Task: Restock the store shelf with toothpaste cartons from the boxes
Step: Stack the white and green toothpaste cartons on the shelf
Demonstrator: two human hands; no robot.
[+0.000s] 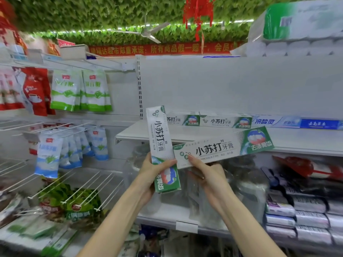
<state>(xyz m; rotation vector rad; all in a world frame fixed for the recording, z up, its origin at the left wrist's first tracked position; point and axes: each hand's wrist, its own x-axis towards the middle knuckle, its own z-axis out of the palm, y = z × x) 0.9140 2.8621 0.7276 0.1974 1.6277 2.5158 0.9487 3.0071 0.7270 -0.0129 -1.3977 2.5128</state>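
Note:
My left hand (150, 172) grips a white and green toothpaste carton (160, 138) that stands nearly upright, green end down. My right hand (207, 173) holds a second carton (222, 147) of the same kind by its left end; it lies nearly level, green end to the right, in front of the white shelf (133, 133). At the back of that shelf two matching cartons (207, 120) lie in a row, with blue and white cartons (297, 123) to their right.
Hanging bags (81, 89) on wire hooks fill the rack to the left. Paper rolls (306, 25) sit on top at the right. Dark and wrapped goods (306, 210) fill the lower shelf on the right.

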